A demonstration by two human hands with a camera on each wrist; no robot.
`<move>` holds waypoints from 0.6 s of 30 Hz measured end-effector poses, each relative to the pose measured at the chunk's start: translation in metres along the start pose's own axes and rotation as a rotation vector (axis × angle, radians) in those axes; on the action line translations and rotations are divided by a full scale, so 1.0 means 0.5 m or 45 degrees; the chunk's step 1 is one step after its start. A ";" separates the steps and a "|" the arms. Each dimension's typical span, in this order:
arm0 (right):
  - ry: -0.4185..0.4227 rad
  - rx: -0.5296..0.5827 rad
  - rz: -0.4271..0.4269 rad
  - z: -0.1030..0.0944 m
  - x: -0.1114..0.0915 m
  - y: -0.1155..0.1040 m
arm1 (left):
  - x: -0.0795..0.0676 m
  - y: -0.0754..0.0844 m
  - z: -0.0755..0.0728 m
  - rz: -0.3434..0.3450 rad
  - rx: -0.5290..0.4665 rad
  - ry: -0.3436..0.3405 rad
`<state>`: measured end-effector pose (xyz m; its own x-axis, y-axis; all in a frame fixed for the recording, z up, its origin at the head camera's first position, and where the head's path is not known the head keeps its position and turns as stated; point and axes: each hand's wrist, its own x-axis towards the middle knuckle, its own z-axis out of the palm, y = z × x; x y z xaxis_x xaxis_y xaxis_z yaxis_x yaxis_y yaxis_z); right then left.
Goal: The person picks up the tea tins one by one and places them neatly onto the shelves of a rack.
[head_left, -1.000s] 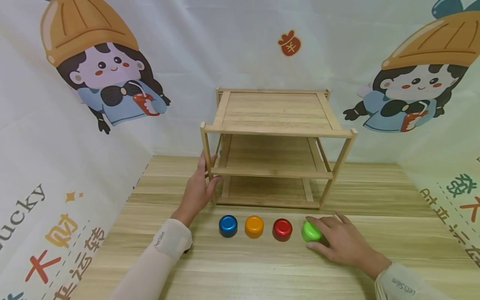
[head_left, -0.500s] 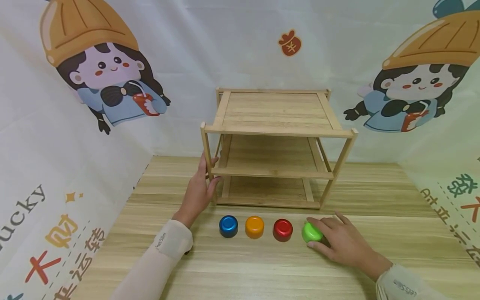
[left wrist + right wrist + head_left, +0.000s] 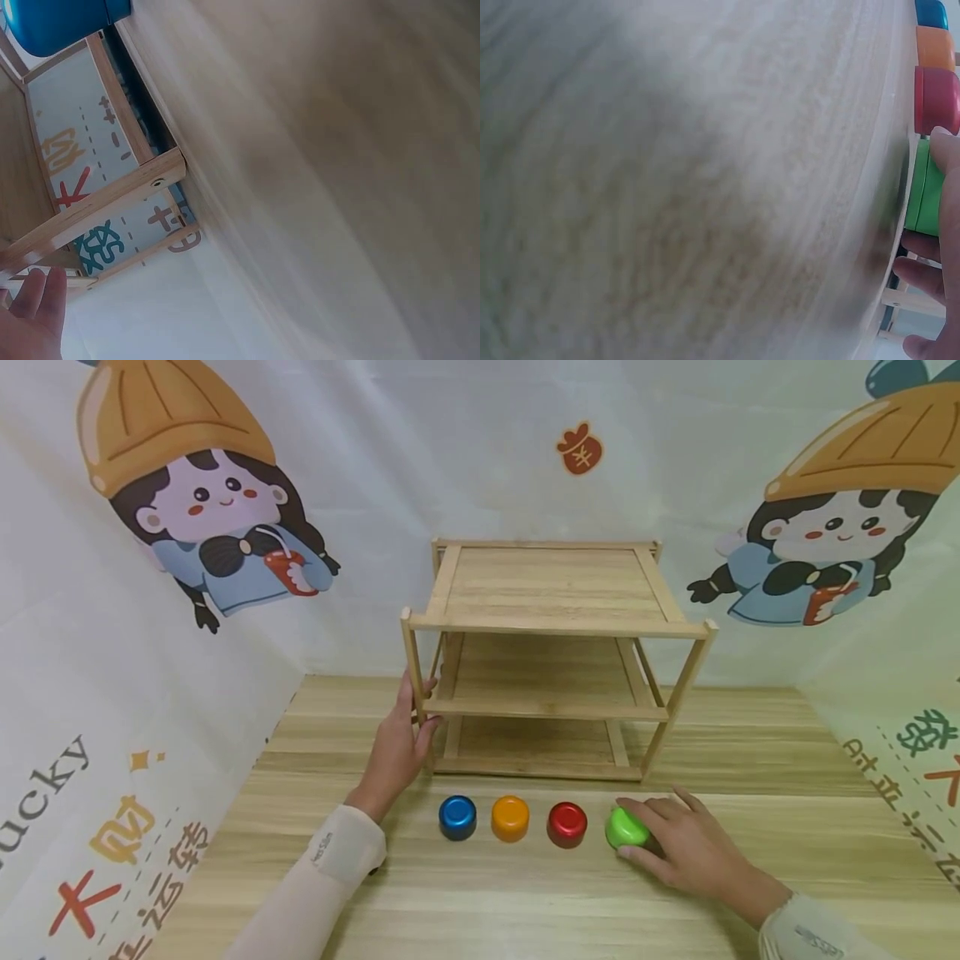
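Showing no clear change from a second ago, the right grip (image 3: 693,845) stays part-closed, thumb and fingers around the green container (image 3: 626,830) on the tabletop (image 3: 540,906), near the red container (image 3: 567,824), while the left grip (image 3: 393,758) clasps the rack (image 3: 558,583) (work seems paused).

Wood-grain work surface before you, carrying one rack and four round pieces.
On your pale surface (image 3: 525,906), grain running left to right, a three-tier wooden rack (image 3: 555,583) stands upright towards the far side; in front of it you have, left to right, a blue cylinder (image 3: 457,818), orange cylinder (image 3: 510,819), red cylinder (image 3: 567,825) and green cylinder (image 3: 624,828), all spaced apart.
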<state>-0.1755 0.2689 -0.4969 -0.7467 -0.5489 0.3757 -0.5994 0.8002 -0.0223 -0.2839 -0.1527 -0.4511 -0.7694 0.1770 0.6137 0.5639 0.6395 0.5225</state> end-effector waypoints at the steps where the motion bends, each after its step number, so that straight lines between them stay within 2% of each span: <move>1: 0.002 -0.005 -0.003 0.000 0.000 0.001 | 0.000 0.000 0.000 -0.004 -0.003 0.000; 18: 0.069 -0.027 -0.020 -0.045 0.030 0.009 | -0.001 -0.008 0.000 0.005 -0.031 -0.004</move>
<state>-0.1832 0.2697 -0.4705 -0.7202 -0.5477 0.4257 -0.6042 0.7968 0.0031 -0.2857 -0.1554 -0.4532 -0.7683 0.1816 0.6138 0.5739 0.6202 0.5347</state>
